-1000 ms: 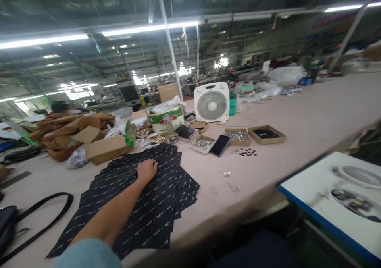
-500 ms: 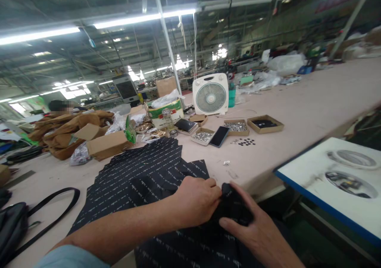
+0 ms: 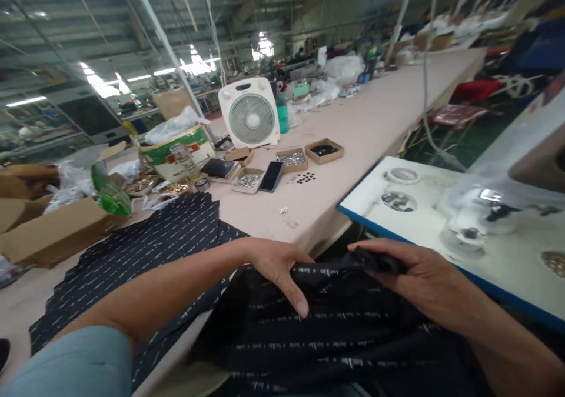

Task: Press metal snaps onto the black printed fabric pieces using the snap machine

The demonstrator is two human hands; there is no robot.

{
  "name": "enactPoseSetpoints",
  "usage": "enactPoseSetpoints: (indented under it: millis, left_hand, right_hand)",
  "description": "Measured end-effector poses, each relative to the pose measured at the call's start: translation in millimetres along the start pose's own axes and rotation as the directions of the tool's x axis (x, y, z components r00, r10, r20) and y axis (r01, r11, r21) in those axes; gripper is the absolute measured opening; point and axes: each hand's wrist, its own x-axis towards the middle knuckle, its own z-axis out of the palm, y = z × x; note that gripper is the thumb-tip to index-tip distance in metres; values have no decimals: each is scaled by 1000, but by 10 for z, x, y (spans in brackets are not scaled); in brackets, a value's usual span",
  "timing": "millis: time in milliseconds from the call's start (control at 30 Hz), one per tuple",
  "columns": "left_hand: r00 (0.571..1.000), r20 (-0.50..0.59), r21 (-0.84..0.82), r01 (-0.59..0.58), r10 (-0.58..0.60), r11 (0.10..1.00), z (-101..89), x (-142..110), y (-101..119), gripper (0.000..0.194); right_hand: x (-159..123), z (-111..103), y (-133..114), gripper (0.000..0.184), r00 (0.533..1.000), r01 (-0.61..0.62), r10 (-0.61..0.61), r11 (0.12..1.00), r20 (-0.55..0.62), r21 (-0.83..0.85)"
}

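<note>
A piece of black fabric with rows of white printed lettering hangs between my hands, over the table's near side. My left hand is on its upper edge, thumb lying over the front and fingers hidden behind. At the other end, my right hand is closed around a dark bunched part of the cloth, thumb underneath and fingers on top. Beside my left forearm, a fanned stack of the same printed fabric lies on the table.
A white sewing machine on a blue-edged board stands at right. Further back on the table are a box fan, a phone, small boxes of metal parts and loose black pieces. Cardboard boxes sit at left.
My view has swung right, bringing the sewing machine in. My hands, close together before, have moved apart with the printed fabric spread between them.
</note>
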Motion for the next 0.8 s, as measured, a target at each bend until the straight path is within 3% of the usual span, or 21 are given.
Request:
enactPoseSetpoints:
  millis: [33, 100, 200, 267, 367, 500, 567, 633, 733, 800]
  left_hand:
    - [999, 28, -46, -20, 21, 999, -13, 78, 25, 62]
    - [989, -42, -150, -148, 143, 978, -26, 256, 83, 64]
    - [902, -218, -294, -424, 372, 856, -5, 591, 218, 76]
    - [853, -228, -336, -522, 470, 784, 28, 824, 330, 81]
    - [847, -168, -368, -528, 504, 765, 69, 1090, 467, 77]
    - [910, -64, -405, -400, 411, 822, 56, 1182, 541, 64]
    - [926, -11, -263, -366, 377, 893, 17, 1149, 558, 58]
    - [934, 12, 15, -357, 357, 934, -36, 1102, 574, 46]
    - [933, -34, 409, -313, 357, 857, -124, 1040, 591, 26]
    - [905, -100, 593, -280, 414, 755, -174, 1012, 592, 20]
  right_hand:
    - [-32, -86, 21, 34, 998, -14, 13, 1000, -64, -20]
    - [-89, -214, 24, 36, 988, -24, 16, 998, -156, -53]
    - [-146, -314, -83, 34, 974, 6, -23, 997, -227, -75]
    - [-175, -358, -186, 33, 971, 34, -55, 995, -233, -94]
    - [-249, -462, -277, 31, 969, 63, -99, 985, -227, -161]
    - [-400, -665, -232, 29, 954, 6, -93, 956, -284, -294]
    - [-469, -745, -184, 27, 948, -47, -70, 934, -312, -354]
    - [-520, -792, -139, 24, 943, -97, -47, 909, -330, -406]
    - [-563, -829, -53, 22, 942, -169, 0, 864, -335, -475]
    - [-571, -855, 22, 23, 941, -212, 31, 829, -336, -517]
